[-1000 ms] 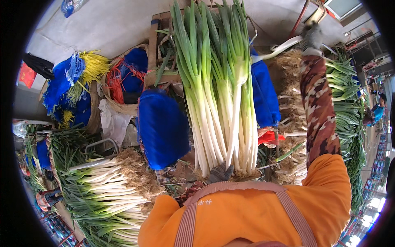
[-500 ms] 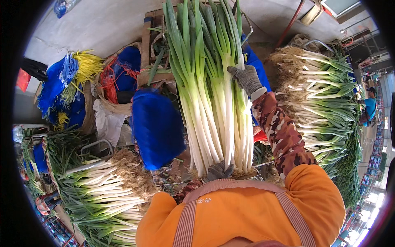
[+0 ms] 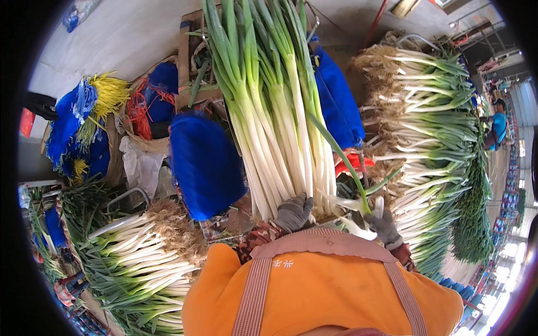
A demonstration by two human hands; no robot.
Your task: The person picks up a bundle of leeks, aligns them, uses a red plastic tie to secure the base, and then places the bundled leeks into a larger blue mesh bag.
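A big bundle of leeks [image 3: 274,134] lies in front of me, green tops away from me and white stalks toward my chest. My left hand [image 3: 294,214], in a grey glove, is closed round white stalk near the root end. Right of the bundle, my right hand [image 3: 384,227], gloved in grey too, grips a peeled leek leaf [image 3: 354,175]. This strip has a pale, torn base by the fingers and a green blade slanting up and left. The glove hides part of its base.
Stacked leeks [image 3: 434,145] stand on the right, roots inward; another stack [image 3: 145,263] lies lower left. Blue mesh bags [image 3: 206,165] flank the bundle. Red strings [image 3: 144,109] and yellow strings [image 3: 109,95] hang further left. A person [image 3: 496,126] is at the far right.
My right hand has come down from the bundle's green part to its lower right, bringing a peeled leaf away. My left hand shows more fully at the stalks' base. The view has shifted slightly.
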